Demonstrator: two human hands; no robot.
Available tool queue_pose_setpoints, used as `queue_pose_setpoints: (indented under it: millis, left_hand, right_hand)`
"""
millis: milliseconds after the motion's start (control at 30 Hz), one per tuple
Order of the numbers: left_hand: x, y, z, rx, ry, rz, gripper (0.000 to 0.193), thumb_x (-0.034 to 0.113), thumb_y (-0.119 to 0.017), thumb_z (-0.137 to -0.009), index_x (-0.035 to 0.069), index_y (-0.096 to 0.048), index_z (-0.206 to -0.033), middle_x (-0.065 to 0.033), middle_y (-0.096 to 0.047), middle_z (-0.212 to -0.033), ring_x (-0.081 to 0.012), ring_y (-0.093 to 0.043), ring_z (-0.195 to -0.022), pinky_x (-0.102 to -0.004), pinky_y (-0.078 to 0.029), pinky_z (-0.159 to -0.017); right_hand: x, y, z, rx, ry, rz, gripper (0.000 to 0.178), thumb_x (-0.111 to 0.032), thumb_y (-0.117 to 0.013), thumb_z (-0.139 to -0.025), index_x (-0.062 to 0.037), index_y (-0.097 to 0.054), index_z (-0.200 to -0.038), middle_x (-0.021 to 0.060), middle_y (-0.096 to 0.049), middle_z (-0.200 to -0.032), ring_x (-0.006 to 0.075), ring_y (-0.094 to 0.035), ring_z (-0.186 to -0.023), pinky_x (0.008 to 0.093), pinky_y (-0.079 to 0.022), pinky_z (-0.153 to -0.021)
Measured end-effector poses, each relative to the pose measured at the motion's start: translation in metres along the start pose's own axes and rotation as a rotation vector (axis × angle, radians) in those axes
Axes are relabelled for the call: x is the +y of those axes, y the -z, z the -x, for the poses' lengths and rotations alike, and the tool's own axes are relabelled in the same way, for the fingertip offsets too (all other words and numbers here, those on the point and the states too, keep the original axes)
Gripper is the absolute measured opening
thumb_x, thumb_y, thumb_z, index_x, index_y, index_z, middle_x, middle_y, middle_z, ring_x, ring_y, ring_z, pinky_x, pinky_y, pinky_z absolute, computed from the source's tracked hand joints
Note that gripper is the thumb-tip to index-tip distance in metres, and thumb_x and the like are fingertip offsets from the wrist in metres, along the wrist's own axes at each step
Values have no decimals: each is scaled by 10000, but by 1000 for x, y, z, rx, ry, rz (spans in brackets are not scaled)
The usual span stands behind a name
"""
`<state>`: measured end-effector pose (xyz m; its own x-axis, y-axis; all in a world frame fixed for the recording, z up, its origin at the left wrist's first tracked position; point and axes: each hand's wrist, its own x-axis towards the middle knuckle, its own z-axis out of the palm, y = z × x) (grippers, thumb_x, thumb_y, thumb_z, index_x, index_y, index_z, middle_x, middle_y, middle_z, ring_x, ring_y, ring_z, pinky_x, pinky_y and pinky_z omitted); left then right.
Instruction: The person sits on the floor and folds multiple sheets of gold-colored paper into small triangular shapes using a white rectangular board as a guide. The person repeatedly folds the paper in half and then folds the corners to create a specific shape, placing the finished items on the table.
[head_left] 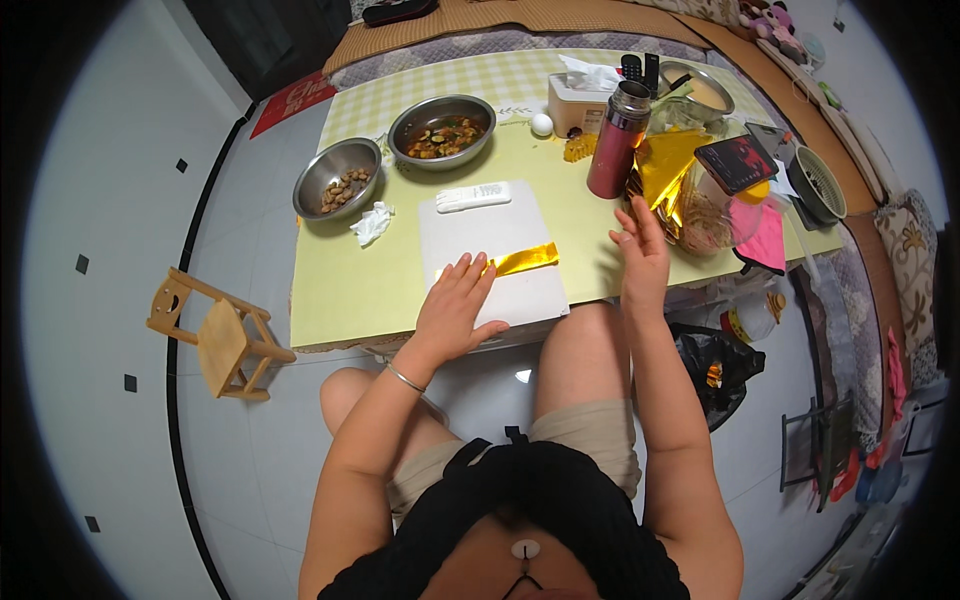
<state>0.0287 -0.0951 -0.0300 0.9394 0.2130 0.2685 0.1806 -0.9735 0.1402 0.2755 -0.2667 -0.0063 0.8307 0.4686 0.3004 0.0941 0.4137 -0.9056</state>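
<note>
My left hand [455, 308] lies flat, fingers stretched out, on a white board [465, 228]. Its fingertips press on the left end of a shiny gold foil strip [528, 260] that runs across the board. On the far part of the board rests a white plastic case [474, 196]. My right hand [643, 254] is raised at the table's right side, palm turned inward and fingers loosely apart, holding nothing that I can see. Just beyond it stand a dark red metal flask [614, 145] and a crumpled sheet of gold foil [668, 172].
Two steel bowls hold food: one with nuts [318, 186], one with a reddish dish [404, 124]. A tissue box [575, 105], a white egg [541, 124], a phone [737, 164] and pink cloth [762, 236] crowd the table. A small wooden chair [226, 345] stands left.
</note>
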Motion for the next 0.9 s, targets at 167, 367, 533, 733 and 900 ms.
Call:
queue_pose_setpoints:
  millis: [167,367,533,733,900]
  left_hand:
    - [1,1,0,1,1,3,878,596,-639,-885,10,-421,-1500,-217,-377,-1578,-414,-349,-1458,-520,-287,-1192]
    - [0,0,1,11,1,10,893,617,-617,-888,24,-404,-1521,-209,-380,-1581,-407,-341,-1467,-518,-280,-1196]
    - [0,2,1,-10,11,17,879,609,-609,-898,26,-399,-1522,-203,-368,-1591,-399,-335,-1473,-519,-273,-1199]
    - [-2,6,8,-54,45,-34,863,576,-603,-919,29,-362,-1541,-192,-355,-1602,-378,-316,-1488,-540,-231,-1210]
    - [-12,27,28,-135,139,-117,836,560,-607,-922,23,-389,-1524,-190,-375,-1590,-376,-301,-1496,-578,-218,-1203]
  right_hand:
    - [-14,9,-10,72,3,-7,566,60,-506,-974,26,-377,-1524,138,-468,-1517,207,-593,-1241,290,-530,-925]
    - [-5,2,5,-118,-118,200,350,-7,-548,-977,19,-601,-1321,109,-680,-1206,178,-687,-1017,278,-548,-842]
    - [21,-16,16,-482,345,855,271,-90,-643,-909,-42,-710,-1166,146,-705,-1218,326,-675,-1107,407,-527,-973]
    - [43,-29,26,-919,538,1202,553,-348,-582,-979,-52,-506,-1440,129,-452,-1552,283,-393,-1458,479,-300,-1202]
    - [36,-9,23,-921,483,1280,526,-338,-554,-1002,-32,-519,-1428,128,-459,-1548,287,-400,-1454,459,-305,-1202]
